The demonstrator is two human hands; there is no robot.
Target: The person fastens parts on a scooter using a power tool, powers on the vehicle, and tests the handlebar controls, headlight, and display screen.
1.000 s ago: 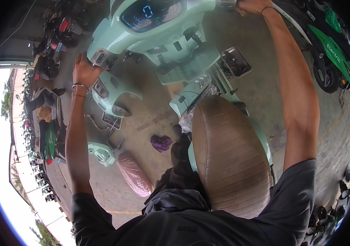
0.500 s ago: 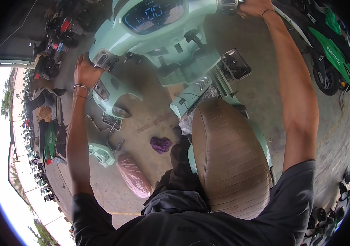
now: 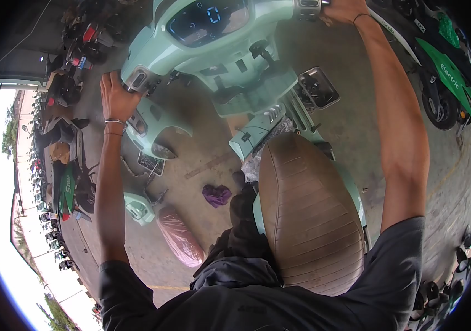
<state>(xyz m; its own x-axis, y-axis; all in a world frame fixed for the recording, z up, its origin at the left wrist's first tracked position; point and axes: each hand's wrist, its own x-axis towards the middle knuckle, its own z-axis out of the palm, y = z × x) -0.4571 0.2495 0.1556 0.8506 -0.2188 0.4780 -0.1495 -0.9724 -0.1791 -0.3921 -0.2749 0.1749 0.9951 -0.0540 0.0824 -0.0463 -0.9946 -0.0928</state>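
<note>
A mint-green scooter fills the upper middle, with its lit display (image 3: 208, 21) between the handlebar ends. My left hand (image 3: 118, 95) is wrapped round the left handlebar grip, beside the silver and black switch housing (image 3: 140, 79). At the top edge my right hand (image 3: 341, 11) is closed round the right grip, next to the right switch housing (image 3: 307, 5); part of it is cut off by the frame. The brown ribbed seat (image 3: 310, 215) lies below, and a loose green panel (image 3: 255, 132) rests in front of it.
On the floor at left are a green body cover (image 3: 155, 129), a smaller green part (image 3: 138, 208), a pink wrapped bundle (image 3: 179, 237) and a purple cloth (image 3: 216, 195). A metal tray (image 3: 318, 87) sits right of the scooter. Parked scooters (image 3: 445, 71) stand on both sides.
The display reading has changed twice. The handlebar and scooter front have shifted slightly down in view, and my left hand and forearm have moved a little right, still on the grip.
</note>
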